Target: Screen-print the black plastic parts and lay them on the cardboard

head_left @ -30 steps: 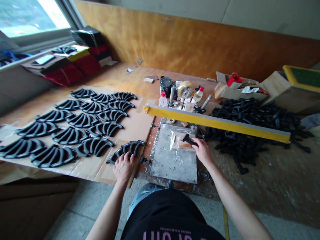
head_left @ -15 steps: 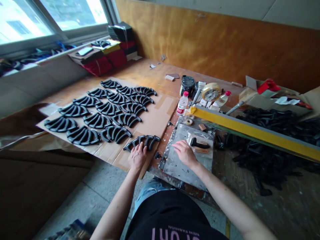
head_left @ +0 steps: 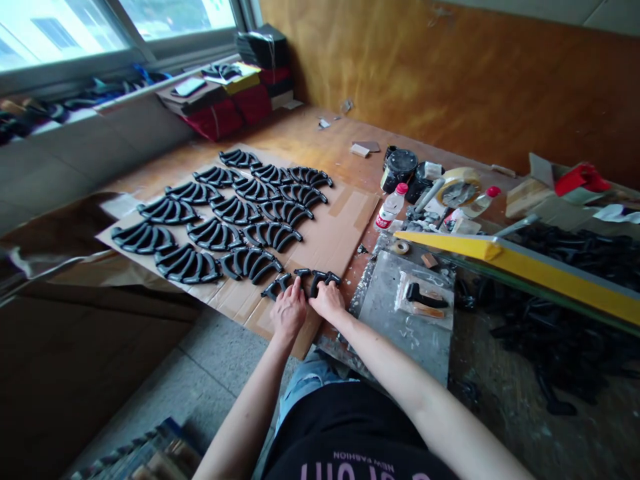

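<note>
Both hands are at the nearest row of black curved handles [head_left: 275, 287], at the near right corner of a cardboard sheet [head_left: 330, 233]. My left hand [head_left: 290, 308] has its fingers closed over the handles in the middle of this row. Beside it, my right hand [head_left: 327, 300] grips handles at the right end. The fingertips partly hide the pieces under them. Farther back on the cardboard, several fan-shaped groups of similar black handles [head_left: 187, 263] lie in rows.
Right of the cardboard, a grey board [head_left: 385, 287] carries a bagged black handle [head_left: 425, 295] and a tape roll [head_left: 401, 247]. A red-capped bottle [head_left: 391, 208] and black cans [head_left: 400, 167] stand behind. A yellow-edged bar [head_left: 450, 245] crosses before a dark heap of parts [head_left: 560, 333].
My right hand has moved left from above the grey board to the row of handles. My left hand stays on that row, and the handles there now sit apart. The view has shifted right.
</note>
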Demonstrator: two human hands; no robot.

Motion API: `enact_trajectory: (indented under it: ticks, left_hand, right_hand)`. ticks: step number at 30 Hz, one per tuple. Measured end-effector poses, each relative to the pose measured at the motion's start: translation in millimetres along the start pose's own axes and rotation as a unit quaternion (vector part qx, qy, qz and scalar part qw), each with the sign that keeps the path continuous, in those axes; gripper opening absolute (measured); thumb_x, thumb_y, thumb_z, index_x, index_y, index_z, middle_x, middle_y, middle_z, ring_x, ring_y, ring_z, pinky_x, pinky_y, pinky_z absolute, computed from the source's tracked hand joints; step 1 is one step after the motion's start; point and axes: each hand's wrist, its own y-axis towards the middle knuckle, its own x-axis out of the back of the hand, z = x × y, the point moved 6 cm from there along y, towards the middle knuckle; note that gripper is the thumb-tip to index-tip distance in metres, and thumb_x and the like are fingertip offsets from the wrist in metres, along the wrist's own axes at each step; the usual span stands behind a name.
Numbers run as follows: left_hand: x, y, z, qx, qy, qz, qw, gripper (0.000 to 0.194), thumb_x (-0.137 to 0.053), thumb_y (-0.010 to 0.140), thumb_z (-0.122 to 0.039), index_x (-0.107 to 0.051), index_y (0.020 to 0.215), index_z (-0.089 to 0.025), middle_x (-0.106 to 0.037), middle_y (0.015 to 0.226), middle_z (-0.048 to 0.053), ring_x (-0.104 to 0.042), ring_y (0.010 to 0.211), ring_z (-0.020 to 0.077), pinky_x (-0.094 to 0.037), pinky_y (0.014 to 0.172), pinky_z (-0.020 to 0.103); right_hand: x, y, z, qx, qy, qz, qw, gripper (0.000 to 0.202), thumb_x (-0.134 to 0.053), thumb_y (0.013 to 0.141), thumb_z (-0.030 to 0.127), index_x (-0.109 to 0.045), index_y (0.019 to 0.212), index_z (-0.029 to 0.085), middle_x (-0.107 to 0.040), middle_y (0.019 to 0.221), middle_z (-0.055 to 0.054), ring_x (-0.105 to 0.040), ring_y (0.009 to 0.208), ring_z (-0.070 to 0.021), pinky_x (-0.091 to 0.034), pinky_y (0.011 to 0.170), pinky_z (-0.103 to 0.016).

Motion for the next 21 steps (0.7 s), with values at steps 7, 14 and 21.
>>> enact_trajectory:
  ticks: [7, 14, 21]
  left_hand:
    - [2.4, 8, -10, -0.001, -0.002, 0.018, 1.000, 0.052, -0.033, 0.099, -0.040, -0.051, 0.144, -0.022, -0.066, 0.131, 0.009, -0.060, 0.118, 0.0273, -0.050, 0.098, 0.039]
    - [5.9, 5, -12, 0.003, -0.004, 0.048, 0.999, 0.054, -0.034, 0.097, -0.045, -0.051, 0.144, -0.022, -0.061, 0.137, 0.009, -0.054, 0.125, 0.0313, -0.048, 0.101, 0.043]
    - [-0.7, 2, -26, 0.041, 0.008, 0.054, 0.998, 0.061, -0.051, 0.087, -0.057, -0.057, 0.136, -0.022, -0.054, 0.141, 0.015, -0.046, 0.127, 0.0377, -0.043, 0.101, 0.055]
  right_hand:
    - [2, 18, -1, 0.039, -0.001, 0.012, 0.999, 0.035, -0.063, 0.086, 0.035, -0.068, 0.114, 0.015, -0.059, 0.118, -0.017, -0.065, 0.104, -0.0242, -0.049, 0.091, -0.032]
    - [2, 9, -8, 0.047, -0.015, 0.029, 0.998, 0.033, -0.053, 0.095, 0.041, -0.067, 0.114, 0.017, -0.064, 0.114, -0.018, -0.066, 0.103, -0.0248, -0.048, 0.090, -0.033]
    - [8, 14, -22, 0.012, 0.121, 0.060, 0.991, 0.035, -0.045, 0.096, 0.015, -0.047, 0.131, 0.017, -0.071, 0.107, -0.008, -0.067, 0.098, -0.0169, -0.047, 0.087, -0.026]
